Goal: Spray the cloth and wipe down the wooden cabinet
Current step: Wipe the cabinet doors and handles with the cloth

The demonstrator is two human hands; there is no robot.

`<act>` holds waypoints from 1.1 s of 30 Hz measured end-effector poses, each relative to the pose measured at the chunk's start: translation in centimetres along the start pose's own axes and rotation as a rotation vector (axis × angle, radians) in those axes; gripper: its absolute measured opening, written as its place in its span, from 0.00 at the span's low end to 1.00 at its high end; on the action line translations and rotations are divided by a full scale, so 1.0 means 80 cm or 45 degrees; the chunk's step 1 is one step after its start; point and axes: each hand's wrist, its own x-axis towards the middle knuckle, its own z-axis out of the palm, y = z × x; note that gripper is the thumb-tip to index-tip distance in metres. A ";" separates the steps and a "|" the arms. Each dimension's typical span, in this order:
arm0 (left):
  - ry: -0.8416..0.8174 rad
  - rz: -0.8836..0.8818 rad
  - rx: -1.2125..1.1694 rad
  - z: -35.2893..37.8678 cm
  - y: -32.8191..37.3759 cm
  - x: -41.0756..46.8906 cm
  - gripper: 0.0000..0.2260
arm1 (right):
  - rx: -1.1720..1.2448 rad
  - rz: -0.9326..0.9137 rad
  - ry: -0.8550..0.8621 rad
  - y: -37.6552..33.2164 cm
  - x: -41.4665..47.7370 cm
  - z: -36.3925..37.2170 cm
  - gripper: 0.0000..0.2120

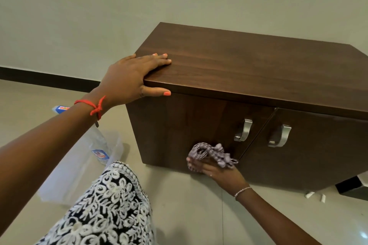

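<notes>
Left hand (132,74) flat on cabinet (249,69), right hand (217,171) pressing cloth (209,155)

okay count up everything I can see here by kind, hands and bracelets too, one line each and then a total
Hands: 2, left hand and right hand
Cabinet: 1
Door handles: 2
Cloth: 1
Bottle: 1
Plastic bag: 1
Bracelets: 2, red thread and silver chain
Total: 10
</notes>
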 end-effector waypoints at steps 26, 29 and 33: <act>0.010 0.019 0.054 -0.001 0.001 0.000 0.41 | 1.235 1.517 0.918 -0.049 0.004 -0.046 0.28; 0.016 0.033 0.057 0.000 0.003 -0.001 0.41 | 1.435 1.795 1.226 -0.045 0.025 -0.096 0.30; 0.007 0.033 0.084 -0.003 0.005 -0.003 0.42 | 1.536 2.021 1.344 -0.031 0.026 -0.152 0.24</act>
